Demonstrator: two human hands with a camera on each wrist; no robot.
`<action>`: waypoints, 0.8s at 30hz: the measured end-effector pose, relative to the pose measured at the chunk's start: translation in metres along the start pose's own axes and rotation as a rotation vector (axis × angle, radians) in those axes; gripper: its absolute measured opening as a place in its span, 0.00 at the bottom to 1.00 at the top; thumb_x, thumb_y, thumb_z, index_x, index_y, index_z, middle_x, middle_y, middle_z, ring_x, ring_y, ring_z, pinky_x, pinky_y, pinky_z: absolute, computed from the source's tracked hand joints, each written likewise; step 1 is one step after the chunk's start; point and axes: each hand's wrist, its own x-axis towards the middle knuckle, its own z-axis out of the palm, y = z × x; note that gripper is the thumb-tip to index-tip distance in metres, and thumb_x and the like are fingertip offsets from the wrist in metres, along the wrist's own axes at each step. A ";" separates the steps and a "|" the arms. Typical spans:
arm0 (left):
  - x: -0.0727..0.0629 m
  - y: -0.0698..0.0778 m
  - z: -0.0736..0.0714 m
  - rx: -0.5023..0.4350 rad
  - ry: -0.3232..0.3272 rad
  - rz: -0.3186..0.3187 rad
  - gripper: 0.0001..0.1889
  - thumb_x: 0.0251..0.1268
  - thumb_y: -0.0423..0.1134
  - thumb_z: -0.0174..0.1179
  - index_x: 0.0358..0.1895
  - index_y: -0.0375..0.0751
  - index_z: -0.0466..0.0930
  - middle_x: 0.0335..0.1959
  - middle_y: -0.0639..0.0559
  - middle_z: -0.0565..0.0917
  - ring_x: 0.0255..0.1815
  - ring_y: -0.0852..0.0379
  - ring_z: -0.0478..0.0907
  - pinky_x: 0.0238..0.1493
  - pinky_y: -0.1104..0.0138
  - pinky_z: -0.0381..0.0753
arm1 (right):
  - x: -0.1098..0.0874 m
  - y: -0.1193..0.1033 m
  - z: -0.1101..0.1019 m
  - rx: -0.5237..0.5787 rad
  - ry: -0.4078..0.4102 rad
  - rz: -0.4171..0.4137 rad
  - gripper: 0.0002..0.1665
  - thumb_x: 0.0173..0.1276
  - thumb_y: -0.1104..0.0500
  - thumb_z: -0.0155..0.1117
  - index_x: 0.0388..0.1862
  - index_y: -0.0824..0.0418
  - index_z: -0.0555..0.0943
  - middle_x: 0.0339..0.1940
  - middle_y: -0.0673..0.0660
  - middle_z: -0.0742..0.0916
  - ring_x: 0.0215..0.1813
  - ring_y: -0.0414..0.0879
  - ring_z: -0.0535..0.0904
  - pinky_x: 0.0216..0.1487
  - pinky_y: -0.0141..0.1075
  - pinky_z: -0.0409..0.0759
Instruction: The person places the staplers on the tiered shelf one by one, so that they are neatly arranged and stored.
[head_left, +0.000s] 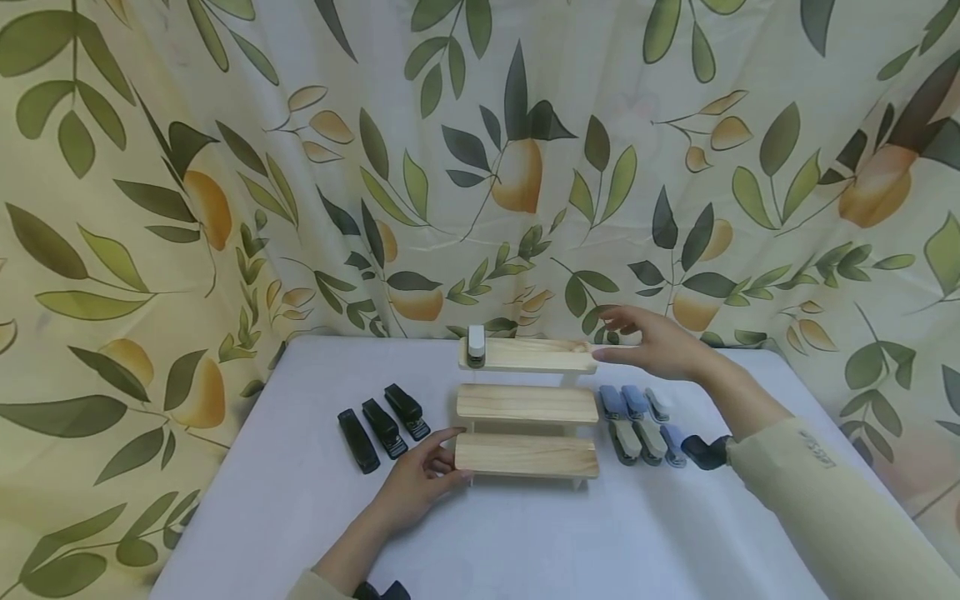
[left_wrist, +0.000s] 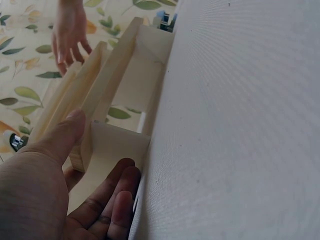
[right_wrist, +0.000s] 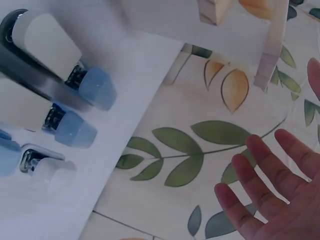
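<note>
The rack point(head_left: 525, 406), in the head view, is standing between three black staplers point(head_left: 384, 427) lying left and six pale and blue staplers point(head_left: 649, 442) right, a white stapler point(head_left: 476, 345) sitting on its top tier point(head_left: 536, 356). A white table point(head_left: 247, 517) is spreading beneath, a leafy curtain point(head_left: 480, 83) hanging behind. From the left wrist, the left hand point(left_wrist: 50, 192) is pinching the lowest tier's point(left_wrist: 104, 82) end. From the right wrist, the right hand point(right_wrist: 297, 215) is spreading empty fingers near the rack.

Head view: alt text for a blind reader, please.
A person's left grip holds the lowest tier of a three-tier wooden rack; the right grip is beside the top tier. One small white-topped object stands on the top tier; three black ones lie left of the rack, six blue or pale ones right.
</note>
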 end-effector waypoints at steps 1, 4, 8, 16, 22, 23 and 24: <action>0.000 0.000 0.000 0.000 0.001 -0.001 0.35 0.64 0.57 0.71 0.74 0.67 0.69 0.45 0.59 0.86 0.46 0.59 0.82 0.48 0.62 0.77 | -0.001 0.002 0.000 -0.001 0.001 0.002 0.51 0.67 0.33 0.70 0.78 0.61 0.67 0.72 0.67 0.77 0.73 0.67 0.71 0.66 0.66 0.73; 0.000 0.000 0.000 0.001 0.002 -0.001 0.35 0.64 0.58 0.71 0.74 0.67 0.70 0.45 0.59 0.86 0.46 0.59 0.82 0.49 0.62 0.77 | -0.002 0.007 0.000 0.002 -0.003 0.013 0.50 0.68 0.34 0.69 0.77 0.62 0.67 0.72 0.68 0.77 0.73 0.68 0.71 0.65 0.66 0.74; 0.000 0.000 0.000 -0.003 0.003 -0.006 0.35 0.63 0.58 0.71 0.74 0.67 0.70 0.45 0.58 0.86 0.46 0.58 0.82 0.49 0.60 0.77 | -0.004 0.014 0.001 0.008 -0.008 0.035 0.48 0.68 0.35 0.70 0.76 0.62 0.69 0.72 0.69 0.77 0.72 0.69 0.71 0.65 0.67 0.74; 0.001 -0.001 0.000 0.003 0.000 0.001 0.35 0.64 0.58 0.71 0.74 0.67 0.69 0.45 0.59 0.87 0.46 0.59 0.82 0.50 0.60 0.78 | -0.008 0.027 0.007 -0.013 -0.009 0.061 0.49 0.68 0.37 0.71 0.76 0.66 0.68 0.70 0.71 0.77 0.71 0.70 0.72 0.64 0.66 0.76; 0.001 -0.002 0.000 -0.006 0.000 0.006 0.35 0.64 0.57 0.71 0.74 0.67 0.70 0.45 0.59 0.87 0.46 0.59 0.83 0.50 0.59 0.78 | -0.011 0.035 0.013 -0.008 -0.036 0.090 0.49 0.67 0.40 0.73 0.75 0.67 0.68 0.71 0.71 0.77 0.71 0.70 0.71 0.63 0.68 0.75; 0.001 -0.002 0.000 -0.009 0.000 0.006 0.35 0.64 0.58 0.71 0.74 0.67 0.70 0.45 0.59 0.87 0.46 0.59 0.83 0.50 0.59 0.78 | -0.011 0.036 0.014 -0.007 -0.040 0.091 0.48 0.67 0.40 0.73 0.75 0.67 0.69 0.71 0.71 0.77 0.71 0.70 0.71 0.63 0.68 0.75; 0.001 -0.002 0.000 -0.013 0.000 0.007 0.35 0.64 0.57 0.71 0.74 0.67 0.70 0.45 0.59 0.87 0.46 0.59 0.83 0.50 0.59 0.78 | -0.011 0.037 0.015 -0.008 -0.042 0.093 0.47 0.67 0.41 0.74 0.74 0.67 0.69 0.71 0.71 0.77 0.71 0.70 0.70 0.64 0.68 0.74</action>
